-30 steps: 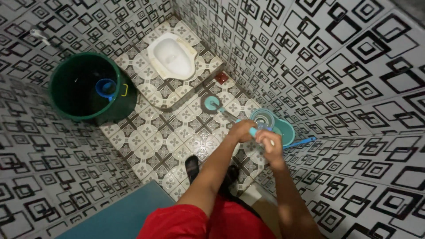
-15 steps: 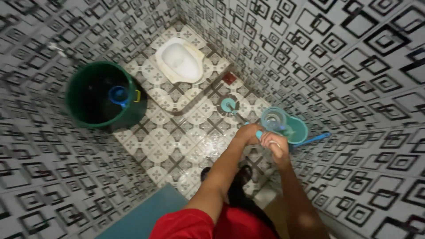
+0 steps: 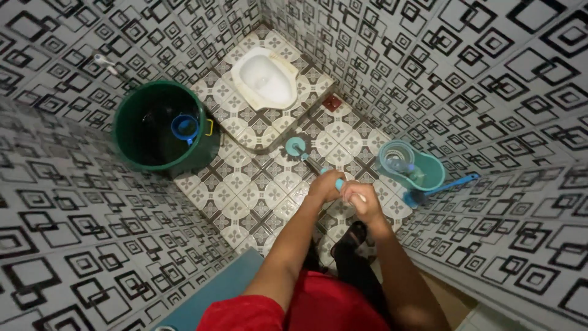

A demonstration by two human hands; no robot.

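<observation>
Both my hands grip one long handle. My left hand (image 3: 324, 184) closes around its teal grip lower down, and my right hand (image 3: 360, 201) holds it just above. The handle runs down to a round teal mop head (image 3: 296, 146) that rests on the patterned floor tiles in front of the raised step. A teal spin-mop bucket (image 3: 411, 166) stands to the right of my hands against the wall.
A white squat toilet (image 3: 267, 77) sits on a raised tiled step at the far end. A dark green water bucket (image 3: 160, 125) with a blue dipper (image 3: 185, 127) stands at the left. A blue brush handle (image 3: 444, 186) lies by the right wall. Tiled walls close in on both sides.
The view has shifted, so everything sits further right and up. My hands on the handle now lie left of the teal bucket instead of in front of it.
</observation>
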